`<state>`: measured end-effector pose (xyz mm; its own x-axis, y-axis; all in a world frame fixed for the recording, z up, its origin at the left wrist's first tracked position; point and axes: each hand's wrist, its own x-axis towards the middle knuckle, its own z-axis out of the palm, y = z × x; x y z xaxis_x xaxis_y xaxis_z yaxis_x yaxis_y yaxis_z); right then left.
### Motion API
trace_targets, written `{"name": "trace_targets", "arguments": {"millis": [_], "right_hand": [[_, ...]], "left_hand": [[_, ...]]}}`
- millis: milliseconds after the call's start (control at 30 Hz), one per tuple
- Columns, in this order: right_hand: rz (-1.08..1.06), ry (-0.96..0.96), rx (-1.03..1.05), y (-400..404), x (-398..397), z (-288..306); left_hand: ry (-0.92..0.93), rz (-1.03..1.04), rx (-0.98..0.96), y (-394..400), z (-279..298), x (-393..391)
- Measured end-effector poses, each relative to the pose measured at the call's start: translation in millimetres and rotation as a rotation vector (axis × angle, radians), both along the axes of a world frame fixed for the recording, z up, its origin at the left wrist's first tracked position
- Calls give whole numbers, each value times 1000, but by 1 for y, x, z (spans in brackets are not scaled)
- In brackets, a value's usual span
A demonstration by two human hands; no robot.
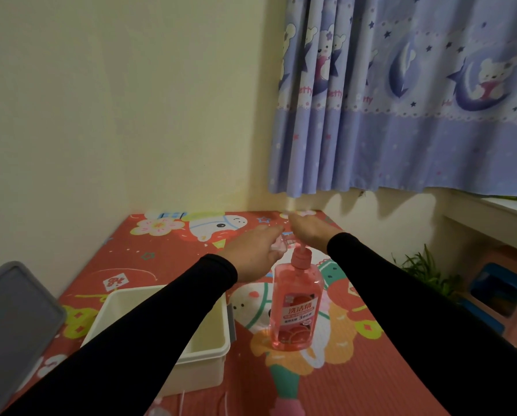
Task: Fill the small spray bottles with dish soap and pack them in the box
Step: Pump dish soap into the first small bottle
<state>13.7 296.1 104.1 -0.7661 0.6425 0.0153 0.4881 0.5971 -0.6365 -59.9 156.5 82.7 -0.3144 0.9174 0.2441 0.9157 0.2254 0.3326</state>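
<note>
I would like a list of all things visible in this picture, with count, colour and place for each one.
dish soap bottle: one, pink with pump top, upright on the mat, right of the box
small spray bottle: one, clear, gripped in the left hand, beyond the pump
spray cap: one, pale and blurred, at the right hand's fingertips
box: one, white, open, on the mat at the left
lid: one, grey, at the left edge
mat: one, red with cartoon prints, covering the surface
curtain: one, purple with bears, upper right
plant: one, green, on the right
stool: one, pink and blue, far right
left hand: one, black sleeve
right hand: one, black sleeve
</note>
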Motion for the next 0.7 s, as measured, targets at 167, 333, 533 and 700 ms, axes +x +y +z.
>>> {"name": "trace_targets", "arguments": {"millis": [167,333,533,700], "right_hand": [[0,-87,45,0,-3,-16],[7,-88,62,2,-3,-15],[15,-16,75,6,-3,-3],[19,-96,109,1,-3,-18]], "left_hand": [[3,0,-33,0,-13,0],[5,5,-48,0,-10,0],[2,3,-22,0,2,0],[2,-7,0,-1,-12,1]]}}
